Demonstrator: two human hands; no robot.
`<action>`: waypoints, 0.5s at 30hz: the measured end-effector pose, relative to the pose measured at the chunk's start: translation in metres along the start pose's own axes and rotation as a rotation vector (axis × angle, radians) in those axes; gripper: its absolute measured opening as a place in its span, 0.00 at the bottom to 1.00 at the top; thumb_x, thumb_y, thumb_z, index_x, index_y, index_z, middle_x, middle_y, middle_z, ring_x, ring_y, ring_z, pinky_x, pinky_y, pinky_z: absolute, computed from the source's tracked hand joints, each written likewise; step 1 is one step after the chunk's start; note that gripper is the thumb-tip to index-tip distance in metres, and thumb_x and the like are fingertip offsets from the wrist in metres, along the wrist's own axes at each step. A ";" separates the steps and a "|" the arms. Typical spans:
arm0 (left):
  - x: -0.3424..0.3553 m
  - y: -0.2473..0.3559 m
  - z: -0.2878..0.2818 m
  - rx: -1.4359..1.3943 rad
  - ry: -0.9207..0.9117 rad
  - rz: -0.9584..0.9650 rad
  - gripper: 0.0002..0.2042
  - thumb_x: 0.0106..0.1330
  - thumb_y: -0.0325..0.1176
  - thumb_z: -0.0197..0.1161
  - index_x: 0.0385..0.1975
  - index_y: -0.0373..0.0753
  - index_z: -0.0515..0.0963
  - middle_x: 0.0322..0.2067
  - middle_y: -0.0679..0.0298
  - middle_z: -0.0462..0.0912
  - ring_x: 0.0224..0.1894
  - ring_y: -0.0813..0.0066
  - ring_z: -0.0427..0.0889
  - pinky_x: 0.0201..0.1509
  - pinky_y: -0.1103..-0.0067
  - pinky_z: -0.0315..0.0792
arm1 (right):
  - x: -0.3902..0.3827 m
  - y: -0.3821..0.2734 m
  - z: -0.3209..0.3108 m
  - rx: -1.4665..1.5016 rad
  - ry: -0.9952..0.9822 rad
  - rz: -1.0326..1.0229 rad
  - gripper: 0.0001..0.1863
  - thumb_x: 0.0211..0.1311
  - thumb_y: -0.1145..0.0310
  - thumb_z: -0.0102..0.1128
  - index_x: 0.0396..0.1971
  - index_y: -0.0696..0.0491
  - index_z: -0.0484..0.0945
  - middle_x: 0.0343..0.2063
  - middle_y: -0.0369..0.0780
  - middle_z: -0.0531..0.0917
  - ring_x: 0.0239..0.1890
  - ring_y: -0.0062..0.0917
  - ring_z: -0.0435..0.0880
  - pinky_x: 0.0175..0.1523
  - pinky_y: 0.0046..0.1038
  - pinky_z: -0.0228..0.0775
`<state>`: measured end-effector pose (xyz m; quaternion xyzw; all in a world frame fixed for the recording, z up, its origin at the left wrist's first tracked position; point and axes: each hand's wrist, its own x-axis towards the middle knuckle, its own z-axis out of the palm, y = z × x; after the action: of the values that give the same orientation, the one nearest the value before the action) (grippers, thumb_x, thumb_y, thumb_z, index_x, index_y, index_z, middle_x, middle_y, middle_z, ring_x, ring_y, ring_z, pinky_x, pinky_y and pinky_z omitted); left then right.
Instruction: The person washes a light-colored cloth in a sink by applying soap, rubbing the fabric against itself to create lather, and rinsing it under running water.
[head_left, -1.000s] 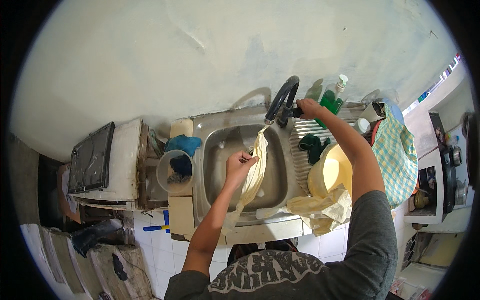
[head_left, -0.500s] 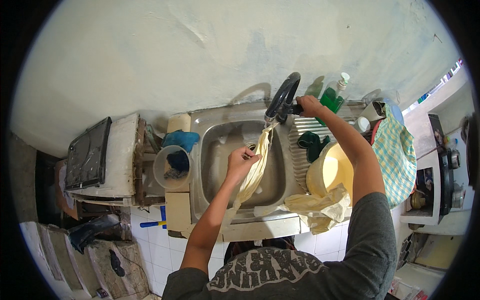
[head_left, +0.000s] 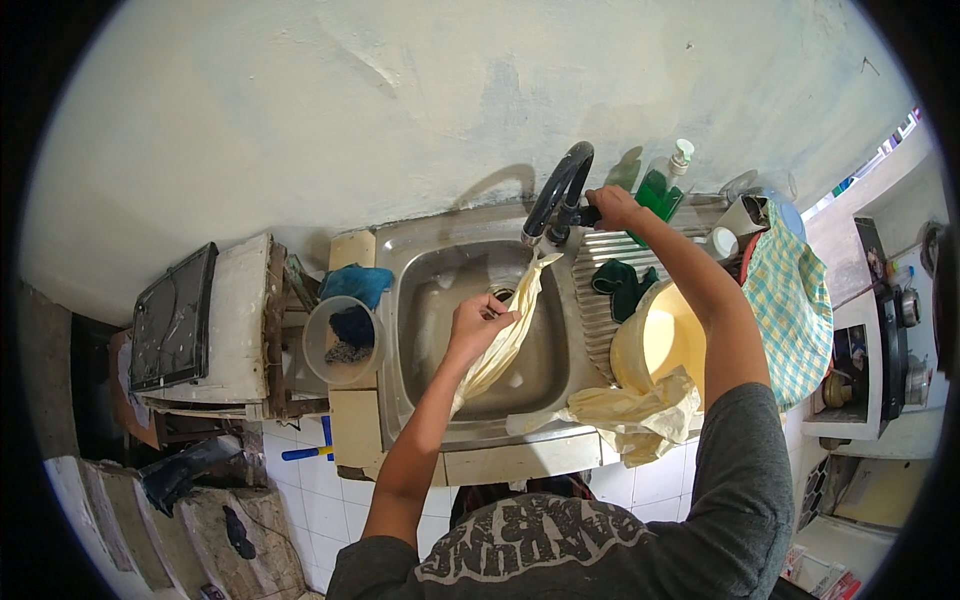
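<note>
My left hand (head_left: 482, 325) is closed on a long, thin pale yellow cloth (head_left: 508, 340), pinching it midway over the sink (head_left: 390, 300). The pointed upper end of the cloth rises just beneath the spout of a black faucet (head_left: 560, 190). Its lower end hangs behind my left forearm. My right hand (head_left: 612, 207) grips the faucet's handle (head_left: 584, 215) on the right side. A second pale yellow cloth (head_left: 640, 415), crumpled, drapes over the near counter edge against a yellow basin (head_left: 632, 350). I cannot make out any running water.
On the ribbed drainboard (head_left: 594, 320) lies a dark green cloth (head_left: 622, 288). A pump bottle of green liquid (head_left: 660, 190) stands by the wall. Left of the sink are a clear tub (head_left: 343, 370) and a blue cloth (head_left: 358, 284). A checkered cloth (head_left: 790, 310) hangs at the right.
The upper end of the pale yellow cloth has come slightly away from the spout. A thin stream of water beside it before no longer shows. Both hands keep their grips.
</note>
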<state>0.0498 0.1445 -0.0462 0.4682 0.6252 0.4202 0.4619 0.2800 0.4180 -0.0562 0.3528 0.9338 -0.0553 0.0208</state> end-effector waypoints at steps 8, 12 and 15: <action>0.002 -0.004 0.001 -0.092 -0.005 -0.011 0.07 0.50 0.29 0.65 0.19 0.37 0.73 0.19 0.67 0.75 0.22 0.84 0.70 0.26 0.85 0.64 | -0.003 -0.004 -0.002 0.019 0.067 -0.032 0.20 0.27 0.70 0.68 0.25 0.57 0.70 0.21 0.47 0.77 0.31 0.43 0.77 0.35 0.37 0.68; 0.002 -0.003 0.003 -0.127 -0.023 -0.035 0.07 0.50 0.29 0.65 0.19 0.37 0.72 0.19 0.68 0.75 0.22 0.84 0.70 0.27 0.84 0.64 | -0.002 0.003 0.004 -0.038 0.095 -0.054 0.20 0.28 0.67 0.68 0.25 0.57 0.71 0.21 0.47 0.78 0.31 0.42 0.77 0.34 0.37 0.69; 0.001 -0.006 -0.004 -0.105 -0.011 -0.045 0.07 0.50 0.29 0.65 0.20 0.36 0.72 0.19 0.68 0.75 0.22 0.84 0.70 0.27 0.84 0.64 | -0.013 -0.013 -0.006 -0.177 0.105 0.047 0.20 0.30 0.64 0.68 0.25 0.57 0.72 0.21 0.46 0.77 0.30 0.40 0.78 0.32 0.36 0.69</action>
<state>0.0447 0.1441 -0.0512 0.4318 0.6101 0.4392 0.4985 0.2809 0.4002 -0.0484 0.3740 0.9263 0.0464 0.0042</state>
